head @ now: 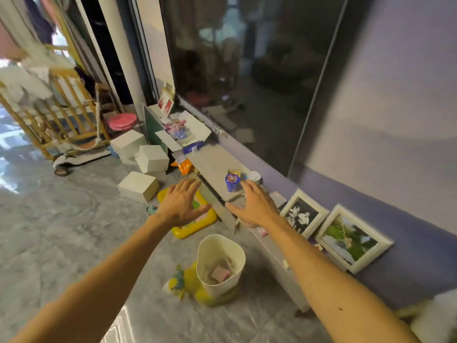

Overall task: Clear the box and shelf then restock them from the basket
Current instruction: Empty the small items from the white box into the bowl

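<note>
Listing from nearest: cream basket (220, 262) on the floor, pink items inside. Above it I hold my left hand (182, 203) and right hand (254, 205), both spread wide and empty, over the low grey shelf (217, 164). On that shelf, a blue jar (232, 182). Farthest, an open white box (195, 131) full of small items.

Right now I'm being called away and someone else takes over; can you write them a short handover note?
Left hand: open, empty, over the shelf's front edge.
Right hand: open, empty, beside the blue tub.
Shelf: the tub and small items still on it.
Open box at the far end: still full.
Basket on the floor holds a few items.
Done: nothing visibly cleared. Left: clearing, then restocking.
</note>
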Motion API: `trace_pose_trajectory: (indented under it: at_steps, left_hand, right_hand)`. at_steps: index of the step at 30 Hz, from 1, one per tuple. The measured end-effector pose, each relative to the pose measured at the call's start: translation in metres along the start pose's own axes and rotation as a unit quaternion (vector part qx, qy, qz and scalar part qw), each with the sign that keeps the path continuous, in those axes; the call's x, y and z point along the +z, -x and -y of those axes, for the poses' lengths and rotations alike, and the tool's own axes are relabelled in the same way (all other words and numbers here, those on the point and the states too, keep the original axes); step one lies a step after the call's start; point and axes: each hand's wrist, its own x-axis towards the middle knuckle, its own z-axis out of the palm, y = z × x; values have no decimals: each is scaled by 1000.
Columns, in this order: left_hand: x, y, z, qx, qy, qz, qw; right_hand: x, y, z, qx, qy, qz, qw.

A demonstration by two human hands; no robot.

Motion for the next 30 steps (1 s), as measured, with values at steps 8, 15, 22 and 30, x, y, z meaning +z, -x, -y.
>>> trace_pose_trajectory:
  at_steps: [8,15,22,30]
  left_hand:
    - [-57,24,-127,80,-8,-40,996]
    - [-35,40,-290,178,-6,-32,983]
    - [7,42,-457,252,14,-17,968]
    - [84,34,-614,325,25,18,945]
  right_hand:
    - [-102,122,-53,51,34,-106,992]
    - [-153,248,-166,161,34,-161,973]
    - [-192,382,-282,285,20,-212,934]
    - [-190,469,-385,445,21,-263,856]
